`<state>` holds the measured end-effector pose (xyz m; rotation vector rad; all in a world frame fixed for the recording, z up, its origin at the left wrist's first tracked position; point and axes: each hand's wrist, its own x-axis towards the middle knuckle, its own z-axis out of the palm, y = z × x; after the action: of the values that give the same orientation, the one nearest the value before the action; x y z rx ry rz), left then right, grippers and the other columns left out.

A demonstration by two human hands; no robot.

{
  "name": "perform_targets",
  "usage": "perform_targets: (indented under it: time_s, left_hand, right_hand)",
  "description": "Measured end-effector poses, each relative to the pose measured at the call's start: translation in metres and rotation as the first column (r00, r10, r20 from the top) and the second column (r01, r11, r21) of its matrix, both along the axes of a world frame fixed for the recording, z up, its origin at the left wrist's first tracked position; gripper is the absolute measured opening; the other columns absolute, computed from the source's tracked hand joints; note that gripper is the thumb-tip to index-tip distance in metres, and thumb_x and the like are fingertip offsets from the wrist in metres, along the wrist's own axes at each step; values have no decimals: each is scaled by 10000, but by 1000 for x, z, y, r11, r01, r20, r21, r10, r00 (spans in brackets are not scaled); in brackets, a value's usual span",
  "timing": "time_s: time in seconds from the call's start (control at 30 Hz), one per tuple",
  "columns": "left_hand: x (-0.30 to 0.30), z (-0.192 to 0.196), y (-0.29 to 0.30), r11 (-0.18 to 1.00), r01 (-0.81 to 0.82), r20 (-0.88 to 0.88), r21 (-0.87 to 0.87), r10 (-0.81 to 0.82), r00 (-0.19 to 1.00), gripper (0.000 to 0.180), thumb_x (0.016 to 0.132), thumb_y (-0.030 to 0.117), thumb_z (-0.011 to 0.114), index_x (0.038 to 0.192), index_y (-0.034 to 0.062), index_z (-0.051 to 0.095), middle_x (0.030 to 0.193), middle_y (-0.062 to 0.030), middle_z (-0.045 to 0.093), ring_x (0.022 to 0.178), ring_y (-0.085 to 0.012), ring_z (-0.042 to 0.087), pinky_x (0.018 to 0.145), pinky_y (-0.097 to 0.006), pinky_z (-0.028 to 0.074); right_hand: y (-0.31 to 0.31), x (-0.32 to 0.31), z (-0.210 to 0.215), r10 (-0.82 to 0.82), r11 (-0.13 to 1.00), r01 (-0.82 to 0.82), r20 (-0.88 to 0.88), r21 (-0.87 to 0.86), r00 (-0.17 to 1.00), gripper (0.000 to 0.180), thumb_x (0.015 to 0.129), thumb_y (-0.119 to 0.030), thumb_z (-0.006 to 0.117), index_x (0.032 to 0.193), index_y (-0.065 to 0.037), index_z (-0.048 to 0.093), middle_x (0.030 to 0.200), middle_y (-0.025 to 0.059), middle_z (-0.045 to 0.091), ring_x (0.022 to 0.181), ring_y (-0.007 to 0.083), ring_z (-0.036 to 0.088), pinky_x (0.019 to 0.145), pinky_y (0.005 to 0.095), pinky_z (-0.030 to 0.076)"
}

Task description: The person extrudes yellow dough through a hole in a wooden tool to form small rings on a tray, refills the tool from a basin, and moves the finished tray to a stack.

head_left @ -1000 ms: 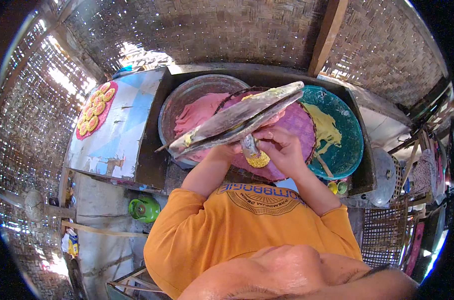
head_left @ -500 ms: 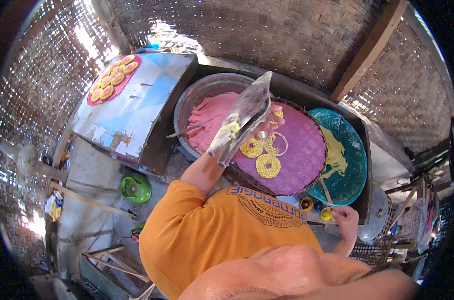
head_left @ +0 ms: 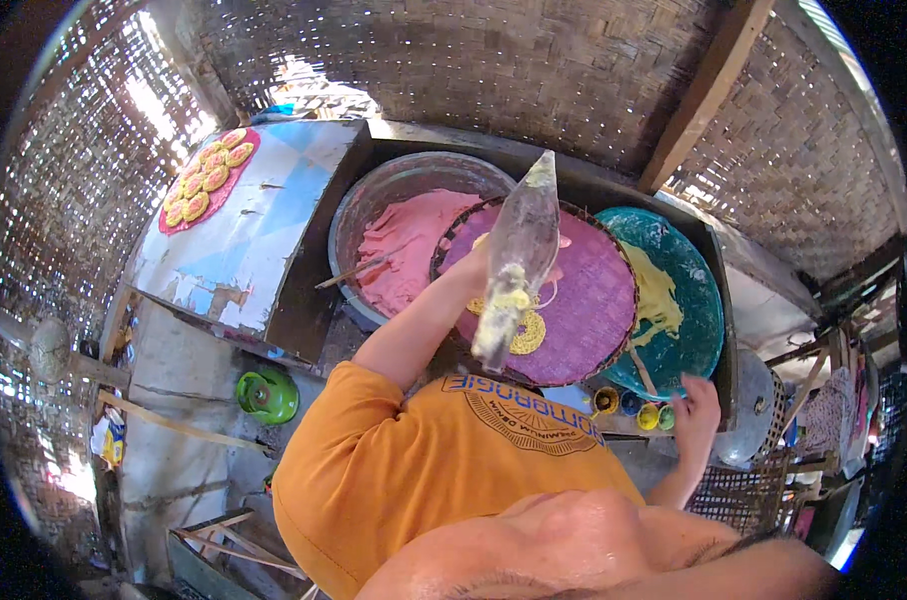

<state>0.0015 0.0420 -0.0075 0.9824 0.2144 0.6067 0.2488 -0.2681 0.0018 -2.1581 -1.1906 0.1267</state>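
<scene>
My left hand (head_left: 472, 270) is closed on a long, pointed grey press-like tool (head_left: 527, 225) smeared with yellow dough. The tool hides most of my fingers. Beneath it lies a round woven tray (head_left: 599, 290) lined with purple cloth. A coiled yellow dough ring (head_left: 529, 333) rests on the cloth; other yellow coils and a thin pale ring are partly covered by the tool. Off to the right, my right hand (head_left: 698, 408) hovers empty beside small cups, its thumb and forefinger apart. The nearest ones are a yellow cup (head_left: 649, 416) and a green cup (head_left: 667, 417).
Behind the tray, a grey basin (head_left: 349, 225) holds pink dough (head_left: 409, 240) and a stick. At right, a green basin (head_left: 699, 330) contains yellow dough (head_left: 654, 290). Finished-looking coils (head_left: 214, 178) sit on a pink sheet at far left. A green gas cylinder (head_left: 269, 397) stands below.
The tool in my left hand has turned more upright over the tray and now covers more of the coils. My right hand has risen a little, away from the yellow cup.
</scene>
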Motion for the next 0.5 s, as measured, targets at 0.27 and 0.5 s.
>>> perform_targets:
  time_s: [0.27, 0.5]
  left_hand:
    - [20, -21, -21, 819, -210, -24, 534, 262, 965, 355, 761, 86, 635, 1096, 16, 538, 1025, -91, 602, 872, -148, 585, 765, -296, 491]
    - [-8, 5, -17, 484, -301, -57, 821, 595, 801, 428, 662, 152, 732, 1048, 57, 574, 958, -60, 634, 870, -147, 605, 765, -303, 487]
  right_hand:
    - [100, -129, 68, 670, 610, -689, 208, 392, 712, 788, 468, -287, 821, 1142, 1, 530, 1160, 168, 500, 1028, 298, 521, 869, 357, 431]
    - [106, -125, 46, 756, 607, -645, -87, 464, 649, 722, 585, -215, 797, 1197, 11, 487, 1207, 144, 436, 1089, 241, 477, 897, 334, 424]
